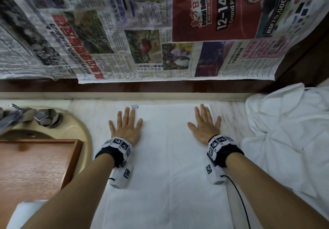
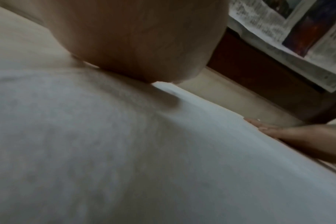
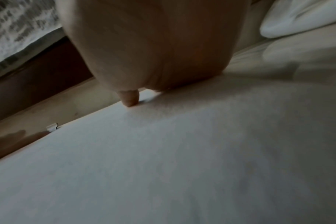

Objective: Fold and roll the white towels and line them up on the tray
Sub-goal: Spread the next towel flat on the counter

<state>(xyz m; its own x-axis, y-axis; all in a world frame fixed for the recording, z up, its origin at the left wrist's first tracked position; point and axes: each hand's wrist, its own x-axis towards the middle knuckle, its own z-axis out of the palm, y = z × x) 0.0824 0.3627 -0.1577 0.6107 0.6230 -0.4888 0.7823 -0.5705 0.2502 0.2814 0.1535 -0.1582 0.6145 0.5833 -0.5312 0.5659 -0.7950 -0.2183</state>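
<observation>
A white towel (image 1: 167, 148) lies spread flat on the counter, running from the back ledge toward me, with a small label (image 1: 134, 106) at its far left corner. My left hand (image 1: 125, 125) lies palm down, fingers straight and spread, on the towel's far left part. My right hand (image 1: 204, 123) rests the same way on the far right part. In the left wrist view the palm (image 2: 136, 40) presses the towel (image 2: 163, 159); the right hand (image 2: 274, 131) shows at the far edge. In the right wrist view the palm (image 3: 153, 45) sits on the cloth (image 3: 182, 159). A wooden tray (image 1: 35, 166) sits at the left.
A heap of crumpled white towels (image 1: 288, 134) fills the right side. A basin (image 1: 83, 131) with a metal tap (image 1: 32, 115) lies at the left, partly under the tray. Newspaper sheets (image 1: 142, 33) hang over the wall behind the counter's back ledge (image 1: 160, 96).
</observation>
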